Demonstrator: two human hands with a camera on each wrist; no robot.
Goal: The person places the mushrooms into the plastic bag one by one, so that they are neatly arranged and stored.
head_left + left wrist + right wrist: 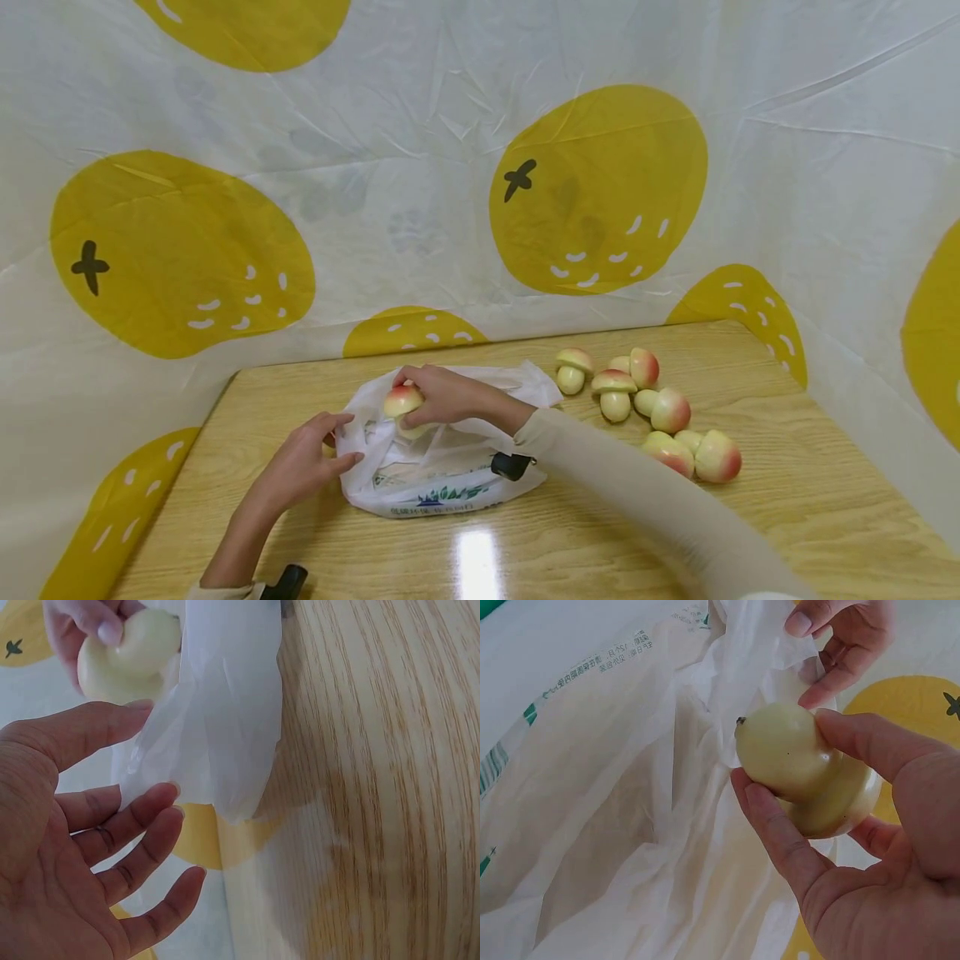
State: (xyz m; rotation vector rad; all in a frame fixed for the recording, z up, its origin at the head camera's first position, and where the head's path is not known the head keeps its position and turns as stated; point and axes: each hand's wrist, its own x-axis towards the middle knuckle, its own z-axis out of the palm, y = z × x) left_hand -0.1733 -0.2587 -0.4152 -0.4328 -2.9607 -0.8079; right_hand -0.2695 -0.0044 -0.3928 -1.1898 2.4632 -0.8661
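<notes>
A white plastic bag with green and dark print lies on the table, its mouth held up at the left. With its curved fingers at the bag's left rim, my left hand holds the thin plastic, seen closely in the left wrist view. My right hand grips a toy mushroom at the bag's mouth. The mushroom has a pale stem and a cap that is red on top; in the right wrist view its stem points toward the bag. Thumb and fingers lie on opposite sides of it.
Several more toy mushrooms lie in a loose group on the right of the wooden table. Some sit under or beside my right forearm. A white cloth printed with yellow fruit hangs around the table's back and sides.
</notes>
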